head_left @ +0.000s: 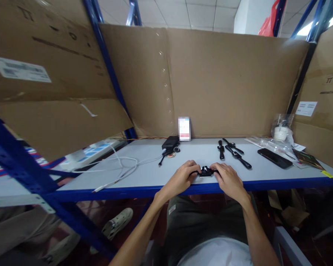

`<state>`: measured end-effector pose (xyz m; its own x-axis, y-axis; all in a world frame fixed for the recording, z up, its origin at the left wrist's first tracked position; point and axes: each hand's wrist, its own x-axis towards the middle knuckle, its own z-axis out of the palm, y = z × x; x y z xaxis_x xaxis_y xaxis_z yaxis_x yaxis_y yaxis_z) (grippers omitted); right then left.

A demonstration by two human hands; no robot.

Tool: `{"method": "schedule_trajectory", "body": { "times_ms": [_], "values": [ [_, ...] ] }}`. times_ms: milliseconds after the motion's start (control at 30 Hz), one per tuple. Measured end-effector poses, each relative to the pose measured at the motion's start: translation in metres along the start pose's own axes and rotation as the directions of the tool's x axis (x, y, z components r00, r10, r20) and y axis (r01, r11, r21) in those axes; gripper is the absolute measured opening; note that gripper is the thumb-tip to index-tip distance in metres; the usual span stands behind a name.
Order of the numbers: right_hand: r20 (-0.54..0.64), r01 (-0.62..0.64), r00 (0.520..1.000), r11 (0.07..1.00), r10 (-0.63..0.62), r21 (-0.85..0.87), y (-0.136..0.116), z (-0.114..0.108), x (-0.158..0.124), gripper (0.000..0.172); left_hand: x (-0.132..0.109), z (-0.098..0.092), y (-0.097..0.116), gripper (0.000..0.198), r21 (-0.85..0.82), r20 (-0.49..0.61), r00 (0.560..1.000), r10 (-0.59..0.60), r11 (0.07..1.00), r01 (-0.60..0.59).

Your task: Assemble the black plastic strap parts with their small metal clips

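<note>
Close to the table's front edge I hold a black spokeshave (206, 171) level, its metal middle part showing between my hands. My left hand (186, 173) is closed round its left handle, and my right hand (226, 176) grips the right handle. Both handles are mostly covered by my fingers. Beyond my right hand lie several more black spokeshaves: one spokeshave (221, 150) points toward the back, another spokeshave (238, 157) lies slantwise, and a third spokeshave (233, 145) sits behind it.
A lit phone (184, 129) leans against the cardboard wall (211, 85). Left of it are a black box (170, 142) and white cables (124, 173). At the right lie a dark phone (274, 158), plastic bags (281, 129) and papers. A blue shelf post (108, 66) stands left.
</note>
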<state>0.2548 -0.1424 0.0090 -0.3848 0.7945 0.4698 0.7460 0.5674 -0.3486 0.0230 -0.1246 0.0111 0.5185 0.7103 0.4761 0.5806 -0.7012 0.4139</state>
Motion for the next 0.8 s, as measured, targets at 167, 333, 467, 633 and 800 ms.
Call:
{"method": "schedule_trajectory", "body": {
  "times_ms": [167, 333, 467, 633, 800],
  "values": [
    [-0.005, 0.004, 1.0, 1.0, -0.004, 0.015, -0.0009, -0.0006, 0.0004, 0.025, -0.0011, 0.0025, -0.0011, 0.051, -0.016, -0.028, 0.999, -0.021, 1.0, 0.021],
    [-0.003, 0.0, 1.0, 1.0, 0.0, 0.027, -0.0018, -0.0016, 0.0003, 0.024, 0.0002, 0.0012, -0.0012, 0.031, 0.02, 0.03, 1.0, 0.0, 1.0, -0.001],
    [-0.008, 0.002, 1.0, 1.0, -0.002, 0.028, -0.0016, -0.0008, 0.0003, 0.024, -0.0011, 0.0028, -0.0051, 0.031, -0.006, -0.001, 1.0, -0.013, 1.0, 0.013],
    [-0.008, 0.0, 1.0, 1.0, 0.0, 0.025, -0.0018, -0.001, 0.0006, 0.025, -0.0031, 0.0049, -0.0049, 0.067, -0.03, -0.035, 0.999, -0.017, 0.999, 0.016],
    [-0.003, 0.001, 1.0, 0.999, -0.001, 0.036, -0.0023, -0.0008, 0.0007, 0.024, -0.0007, 0.0003, -0.0018, 0.027, 0.009, 0.01, 1.0, 0.007, 1.0, -0.007]
  ]
}}
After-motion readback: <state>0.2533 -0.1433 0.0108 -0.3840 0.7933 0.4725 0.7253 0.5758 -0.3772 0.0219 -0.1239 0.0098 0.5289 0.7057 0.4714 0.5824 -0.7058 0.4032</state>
